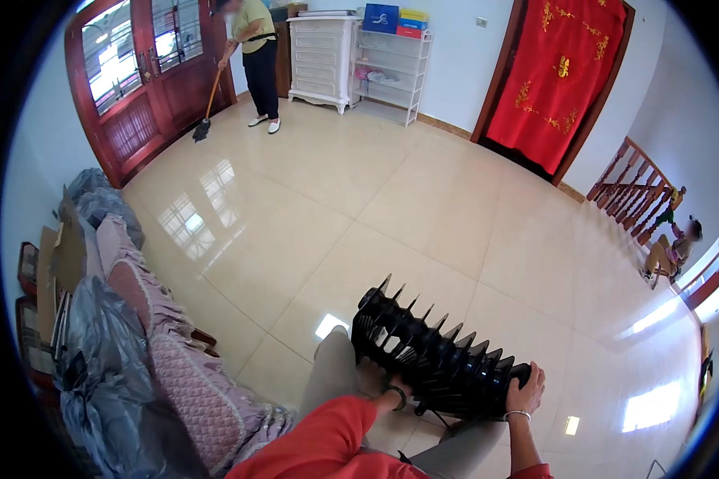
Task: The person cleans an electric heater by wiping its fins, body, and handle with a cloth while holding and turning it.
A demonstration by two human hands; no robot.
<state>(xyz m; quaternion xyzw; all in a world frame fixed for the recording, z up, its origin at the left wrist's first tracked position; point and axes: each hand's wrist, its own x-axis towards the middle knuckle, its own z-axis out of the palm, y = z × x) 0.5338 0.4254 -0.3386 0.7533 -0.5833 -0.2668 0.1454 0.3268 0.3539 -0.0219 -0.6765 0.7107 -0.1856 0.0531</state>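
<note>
A long black object [435,343] with a row of pointed fins along its top and open slats below lies across in front of me, over my legs. I cannot make out its kind. My right hand [527,389] grips its right end, fingers curled round the edge. My left hand [401,389] reaches in at its near lower side, where the black slats hide most of the fingers. A thin dark cord or strap [439,417] hangs beneath it.
Left of me stands a sofa with a pink quilted cover [192,383] and grey plastic bags [120,383]. A person [260,60] mops by the red door [148,72]. Another person [673,254] sits near the wooden railing [633,188]. Shiny tiles [359,191] cover the floor.
</note>
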